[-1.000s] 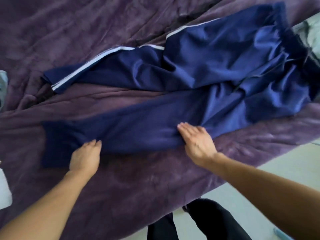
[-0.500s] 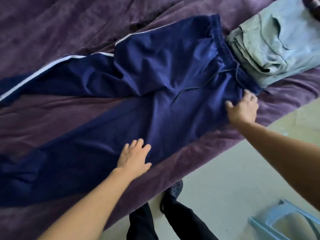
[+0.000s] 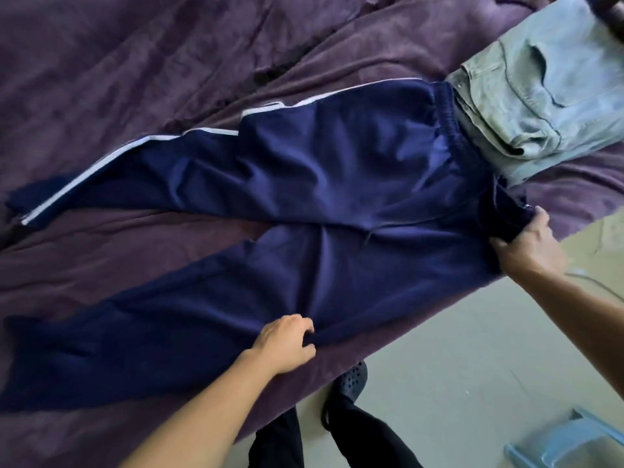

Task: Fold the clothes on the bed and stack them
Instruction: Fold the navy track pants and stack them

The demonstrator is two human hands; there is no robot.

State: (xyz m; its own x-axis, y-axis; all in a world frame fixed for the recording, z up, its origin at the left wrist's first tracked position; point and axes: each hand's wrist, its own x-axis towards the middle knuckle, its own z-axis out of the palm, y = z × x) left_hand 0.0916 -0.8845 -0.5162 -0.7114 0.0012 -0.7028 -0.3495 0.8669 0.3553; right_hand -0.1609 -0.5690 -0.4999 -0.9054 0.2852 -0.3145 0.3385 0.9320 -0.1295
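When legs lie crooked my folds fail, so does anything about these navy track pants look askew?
The navy track pants lie with legs splayed in a V: the striped far leg angles away from the near leg, purple blanket showing between. The right hand bunches the waistband corner; the left hand pinches the near leg.

A pale floor fills the lower right. A dark perforated clog stands on it below black trouser legs, and a light blue plastic stool is cut off at the corner
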